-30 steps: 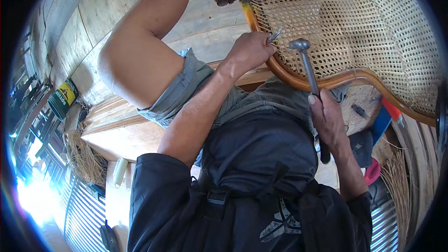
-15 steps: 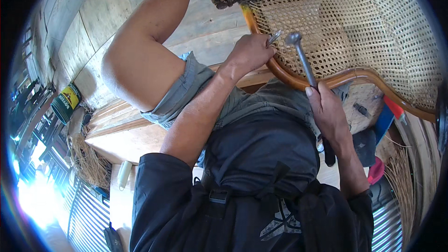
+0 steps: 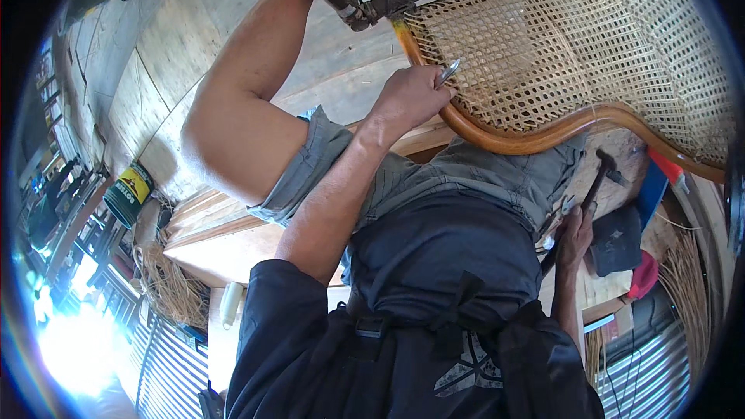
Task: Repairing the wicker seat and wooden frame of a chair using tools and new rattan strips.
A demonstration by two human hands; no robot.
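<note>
A chair with an open-weave cane panel (image 3: 535,54) and a curved, varnished brown frame rail (image 3: 528,142) lies across my lap at the upper right. My left hand (image 3: 410,99) is closed round a short, shiny metal tool (image 3: 448,72) at the rail's left side. The tool's bright end sticks out over the cane; the rest is hidden in my fist. Down at my right thigh, apart from the chair, my right hand (image 3: 573,237) grips a hammer (image 3: 599,174) by its handle, head pointing away from me.
A small dark piece (image 3: 618,178) lies on the wood by the hammer head. Beside it are a blue flat object (image 3: 653,192) and a dark block (image 3: 617,240). Cane strands (image 3: 683,279) bundle at right, more fibre (image 3: 167,283) at left, near a green-and-yellow can (image 3: 129,194).
My right hand has moved from the rail down and right to my thigh, taking the hammer away from the cane. My left hand stays at the rail with the metal tool tilted slightly.
</note>
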